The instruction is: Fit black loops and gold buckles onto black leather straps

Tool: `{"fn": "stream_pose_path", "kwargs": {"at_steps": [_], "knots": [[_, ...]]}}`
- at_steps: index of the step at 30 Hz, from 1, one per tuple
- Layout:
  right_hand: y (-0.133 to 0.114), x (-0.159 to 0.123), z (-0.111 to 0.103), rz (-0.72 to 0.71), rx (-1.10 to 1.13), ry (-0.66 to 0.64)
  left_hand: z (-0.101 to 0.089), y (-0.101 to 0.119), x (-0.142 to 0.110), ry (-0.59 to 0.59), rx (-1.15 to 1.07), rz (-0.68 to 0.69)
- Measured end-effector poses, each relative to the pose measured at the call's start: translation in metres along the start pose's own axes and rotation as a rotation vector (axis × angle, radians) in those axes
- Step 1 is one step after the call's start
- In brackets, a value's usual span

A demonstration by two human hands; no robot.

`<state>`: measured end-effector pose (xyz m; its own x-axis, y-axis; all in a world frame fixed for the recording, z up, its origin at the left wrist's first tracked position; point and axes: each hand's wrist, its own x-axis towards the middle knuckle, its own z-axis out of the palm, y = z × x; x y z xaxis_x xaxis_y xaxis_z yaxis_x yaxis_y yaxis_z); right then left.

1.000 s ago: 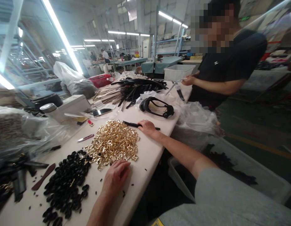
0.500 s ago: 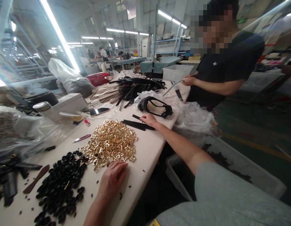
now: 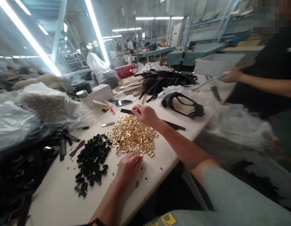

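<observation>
A flat black strip (image 3: pixel 127 111) is pinched in my right hand (image 3: pixel 146 116), which is held over the back edge of a heap of gold-coloured metal buckles (image 3: pixel 133 135). One end of the strip sticks out to the left of the fingers. Against the heap's near edge, my left hand (image 3: pixel 128 165) rests on the table with its fingers loosely extended and nothing visible in them. More black strips (image 3: pixel 175 125) lie on the table behind my right forearm, which partly hides them. Small black round pieces (image 3: pixel 92 157) are piled left of the buckles.
Thread snips (image 3: pixel 108 124), a brown paddle-shaped tool (image 3: pixel 77 148) and a phone (image 3: pixel 123 102) lie on the pale table (image 3: pixel 63 194). Beyond are a black strapped frame (image 3: pixel 183 105) and long black strips (image 3: pixel 167 80). A co-worker's hand (image 3: pixel 232 75) holds a grey strip at right.
My right hand has carried one black strip leftward from the small stack to above the buckles. My left hand stays beside the heap. The camera view has turned left.
</observation>
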<state>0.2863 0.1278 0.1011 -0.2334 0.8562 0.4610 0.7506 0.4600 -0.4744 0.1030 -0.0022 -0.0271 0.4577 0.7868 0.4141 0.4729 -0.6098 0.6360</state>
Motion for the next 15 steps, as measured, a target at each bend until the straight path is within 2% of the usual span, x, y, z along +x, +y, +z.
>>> {"fn": "stream_pose_path", "kwargs": {"at_steps": [3, 6, 8, 11, 15], "knots": [[-0.026, -0.012, 0.030, -0.154, 0.216, -0.083, -0.013, 0.000, -0.001, 0.259, -0.161, -0.222], [-0.032, -0.029, 0.056, -0.239, 0.337, -0.154, -0.030, -0.004, 0.001, 0.560, -0.470, -0.402], [-0.031, -0.039, 0.068, -0.239, 0.344, -0.211, -0.039, -0.007, 0.003, 0.696, -0.617, -0.477], [-0.028, -0.048, 0.076, -0.235, 0.317, -0.281, -0.047, -0.012, 0.006, 0.788, -0.714, -0.552], [-0.027, -0.051, 0.078, -0.258, 0.294, -0.303, -0.048, -0.015, 0.008, 0.818, -0.764, -0.605]]}}
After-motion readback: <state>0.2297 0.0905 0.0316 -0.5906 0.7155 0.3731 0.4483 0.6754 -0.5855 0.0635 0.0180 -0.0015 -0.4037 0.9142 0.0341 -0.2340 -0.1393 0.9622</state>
